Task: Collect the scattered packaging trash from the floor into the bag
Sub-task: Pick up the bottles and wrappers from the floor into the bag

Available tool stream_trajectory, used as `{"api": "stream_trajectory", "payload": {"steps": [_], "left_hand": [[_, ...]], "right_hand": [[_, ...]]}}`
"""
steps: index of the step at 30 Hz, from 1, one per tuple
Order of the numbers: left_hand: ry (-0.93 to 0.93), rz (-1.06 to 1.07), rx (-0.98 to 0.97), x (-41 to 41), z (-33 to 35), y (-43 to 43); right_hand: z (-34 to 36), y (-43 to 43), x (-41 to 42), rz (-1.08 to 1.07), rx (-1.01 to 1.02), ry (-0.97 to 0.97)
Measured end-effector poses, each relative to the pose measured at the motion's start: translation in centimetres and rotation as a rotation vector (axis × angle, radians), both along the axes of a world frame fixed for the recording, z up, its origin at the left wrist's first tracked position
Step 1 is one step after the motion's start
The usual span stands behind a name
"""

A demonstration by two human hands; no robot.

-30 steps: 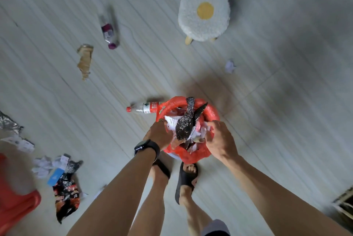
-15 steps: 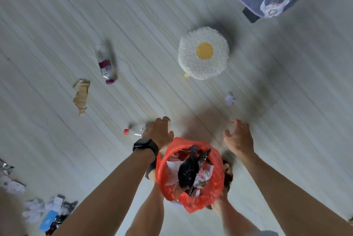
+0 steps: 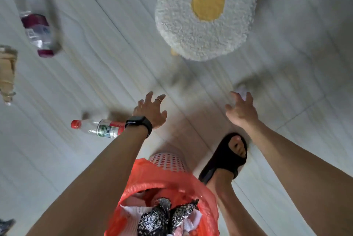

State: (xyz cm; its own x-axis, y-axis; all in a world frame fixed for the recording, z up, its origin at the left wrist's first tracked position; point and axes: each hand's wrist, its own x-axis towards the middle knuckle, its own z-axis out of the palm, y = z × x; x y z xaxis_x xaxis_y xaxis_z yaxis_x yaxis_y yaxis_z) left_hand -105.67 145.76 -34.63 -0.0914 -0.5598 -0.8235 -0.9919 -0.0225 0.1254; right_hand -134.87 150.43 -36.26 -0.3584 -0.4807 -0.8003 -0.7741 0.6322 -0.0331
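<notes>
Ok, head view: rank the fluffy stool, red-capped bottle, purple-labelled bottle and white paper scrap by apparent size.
1. fluffy stool, largest by far.
2. purple-labelled bottle and red-capped bottle: look alike, the latter partly hidden, so unranked.
3. white paper scrap, smallest, blurred.

We have one head-worn view, looking steeply down at the floor (image 3: 95, 75), close above our outstretched arms.
</notes>
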Motion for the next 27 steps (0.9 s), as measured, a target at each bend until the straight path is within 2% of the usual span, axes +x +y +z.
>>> {"api": "stream_trajectory", "payload": {"steps": [2, 4, 6, 8, 12, 13, 17, 21, 25, 27], "left_hand": [[0.007, -0.021, 0.026, -0.7, -2.9, 1.1], [-0.004, -0.075, 0.052, -0.8, -4.6, 2.4], [0.003, -0.106, 0.061, -0.3, -4.5, 2.6], [0.005, -0.138, 0.096, 0.3, -3.1, 2.5], [0.009, -0.064, 0.051, 1.6, 0.8, 1.9], [-0.020, 0.053, 0.039, 5.7, 8.3, 2.8], [0.023, 0.134, 0.112, 6.4, 11.9, 4.6], [-0.050, 0.263, 0.131, 11.2, 20.1, 8.5], [-0.041, 0.375, 0.203, 13.5, 24.8, 11.2], [-0.033, 0.456, 0.204, 14.8, 26.4, 12.0]], "right_hand": [[-2.8, 1.0, 0.1, 0.019, -0.047, 0.006], [-4.7, 2.4, 1.0, 0.026, -0.192, 0.061], [-4.7, 3.4, 2.7, 0.015, -0.292, 0.061], [-3.6, 4.0, 4.3, -0.005, -0.294, 0.002], [3.0, 5.1, 7.8, -0.125, -0.470, -0.135], [11.0, 4.8, 11.3, -0.084, -0.451, -0.232], [15.7, 8.5, 13.6, -0.093, -0.528, -0.243], [24.1, 10.9, 16.8, 0.306, -0.477, -0.473], [26.6, 10.5, 19.0, 0.601, -0.085, -0.544], [27.7, 9.1, 20.6, 0.679, -0.021, -0.521]]}}
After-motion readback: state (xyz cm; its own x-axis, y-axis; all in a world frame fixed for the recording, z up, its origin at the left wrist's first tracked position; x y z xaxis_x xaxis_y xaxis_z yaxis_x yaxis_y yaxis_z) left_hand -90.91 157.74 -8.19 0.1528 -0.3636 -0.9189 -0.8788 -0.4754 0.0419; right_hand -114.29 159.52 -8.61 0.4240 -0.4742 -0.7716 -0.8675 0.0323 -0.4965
